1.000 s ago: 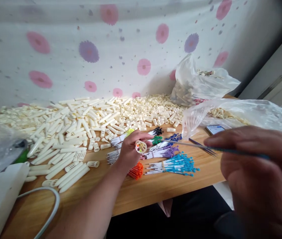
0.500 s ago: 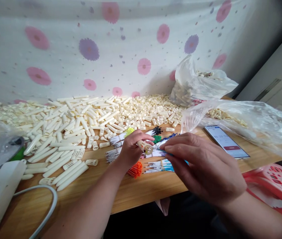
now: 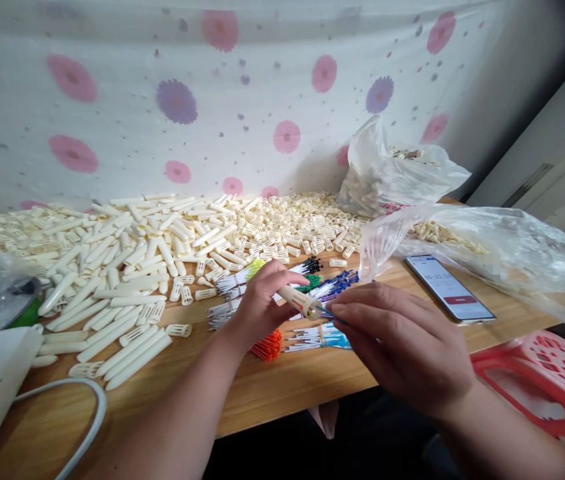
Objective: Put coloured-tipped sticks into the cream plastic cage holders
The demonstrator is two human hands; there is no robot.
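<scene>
Over the wooden surface (image 3: 302, 397), near frame centre, the right hand (image 3: 402, 340) hides most of the slim blue stick (image 3: 328, 311) it pinches at the end of a cream tube (image 3: 303, 302) held, jutting rightward, by the left hand (image 3: 263, 300).

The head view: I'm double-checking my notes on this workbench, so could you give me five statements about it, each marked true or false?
1. The left hand holds a pale tube. True.
2. The right hand lies flat on the table. False: its fingers pinch a thin blue item near the tube's end.
3. The black-tipped bundle lies farther from the person than the orange-tipped bundle. True.
4. The phone lies face down. False: its lit screen faces up.
5. The backdrop shows pink and purple flowers. True.
</scene>
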